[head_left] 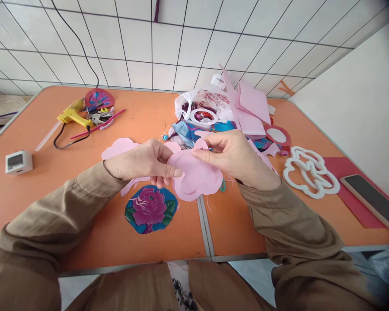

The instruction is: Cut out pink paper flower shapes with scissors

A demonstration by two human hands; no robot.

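Between my two hands is a pink cloud-shaped felt piece (pixel 197 179), held up over the table's middle seam. My left hand (pixel 149 164) pinches its left edge, thumb on top. At its upper edge, my right hand (pixel 227 151) grips it between thumb and fingers, where a narrow pink strip curls up. Another pink scalloped piece (pixel 118 147) lies behind my left wrist, partly covered. Below my left hand, a round blue fabric cutout with a magenta flower (pixel 151 209) rests flat on the table.
A yellow glue gun (pixel 73 114) with scissors (pixel 100 116) is at the back left, and a small white box (pixel 18 162) at far left. Fabric scraps (pixel 188 131), a plastic bag (pixel 217 101) and folded pink sheets (pixel 251 106) crowd the back. White cloud-shaped frames (pixel 293 177) and a phone (pixel 372 198) lie right.
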